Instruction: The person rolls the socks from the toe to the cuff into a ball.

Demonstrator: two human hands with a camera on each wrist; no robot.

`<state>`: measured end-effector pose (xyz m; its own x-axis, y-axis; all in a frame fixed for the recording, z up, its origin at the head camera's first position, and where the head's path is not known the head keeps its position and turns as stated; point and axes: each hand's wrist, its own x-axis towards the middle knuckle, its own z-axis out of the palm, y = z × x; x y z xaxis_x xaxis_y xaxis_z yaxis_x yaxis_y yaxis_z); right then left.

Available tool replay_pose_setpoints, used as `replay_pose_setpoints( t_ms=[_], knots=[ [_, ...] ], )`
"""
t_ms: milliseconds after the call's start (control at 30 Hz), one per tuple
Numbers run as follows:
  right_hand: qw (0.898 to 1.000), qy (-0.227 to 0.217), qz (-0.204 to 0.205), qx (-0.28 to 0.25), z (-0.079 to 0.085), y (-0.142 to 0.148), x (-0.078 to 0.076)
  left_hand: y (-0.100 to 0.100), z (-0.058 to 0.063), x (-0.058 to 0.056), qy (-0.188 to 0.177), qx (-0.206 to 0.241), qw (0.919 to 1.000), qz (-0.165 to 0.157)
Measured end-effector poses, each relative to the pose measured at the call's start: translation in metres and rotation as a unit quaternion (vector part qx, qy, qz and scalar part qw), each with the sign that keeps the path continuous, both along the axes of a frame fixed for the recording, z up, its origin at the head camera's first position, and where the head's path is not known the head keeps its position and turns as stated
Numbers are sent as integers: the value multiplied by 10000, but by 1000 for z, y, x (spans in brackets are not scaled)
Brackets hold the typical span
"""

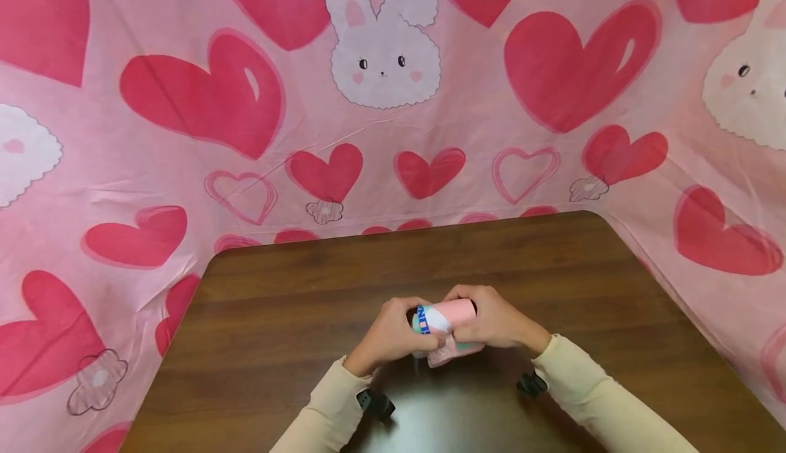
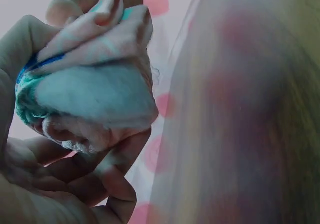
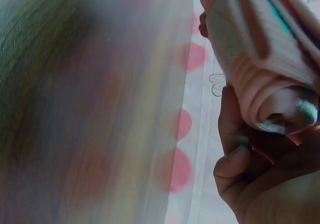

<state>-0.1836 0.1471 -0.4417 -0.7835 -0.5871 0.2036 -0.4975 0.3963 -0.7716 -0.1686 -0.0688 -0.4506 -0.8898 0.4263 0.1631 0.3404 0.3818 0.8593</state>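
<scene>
Both hands hold a rolled-up piece of soft cloth [image 1: 457,312] over the middle of the table's near half. It is pink and white with teal patches and blue lettering. My left hand [image 1: 391,333] grips its left end, thumb on the near side and fingers curled behind. At the other end, my right hand [image 1: 496,321] grips it in a similar way. Up close in the left wrist view, the cloth roll [image 2: 97,92] shows a bulging pale end under loose folds. A spiral of layers marks the opposite end of the roll [image 3: 250,84] in the right wrist view.
The brown wooden table [image 1: 295,289] has rounded far corners. Pink fabric [image 1: 381,132] printed with hearts and rabbits hangs behind it and along both sides. Black wrist devices sit at the left cuff [image 1: 331,398] and right cuff [image 1: 561,364].
</scene>
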Motion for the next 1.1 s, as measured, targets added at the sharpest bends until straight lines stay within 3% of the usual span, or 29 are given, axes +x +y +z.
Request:
replay_pose_setpoints(
  t_ms=[167, 267, 333, 433, 567, 667, 733, 900, 1000, 1100],
  knots=[
    [9991, -406, 98, -46, 4, 3, 0, -1, 0, 0, -580, 174, 9982, -41],
    [9969, -757, 99, -192, 10, 6, -1, 1, -1, 0, -1296, 772, 9885, -83],
    [9914, -1150, 152, -607, 14, 9, -1, 2, -1, -1, -1755, 1310, 9757, -43],
    [9742, -1665, 275, -1495, 18, 14, 2, 4, -1, -2, -2389, 2206, 9456, 57],
    [9556, -1704, 191, -2397, 19, 13, 10, 7, 0, -2, -2924, 3004, 9077, 185],
    [9469, -1472, -244, -2848, 18, 5, 16, 11, 3, 1, -3076, 3404, 8883, 203],
    [9421, -1320, -694, -3002, 18, -1, 18, 14, 5, 5, -3058, 3567, 8824, 252],
    [9270, -1471, -1740, -2980, 19, -13, 23, 23, 6, 14, -2806, 3785, 8805, 527],
    [9201, -1786, -1866, -2946, 21, -15, 25, 28, 6, 18, -2647, 4009, 8756, 507],
    [9199, -1840, -1851, -2926, 23, -16, 26, 30, 8, 20, -2519, 4233, 8693, 415]
  ],
)
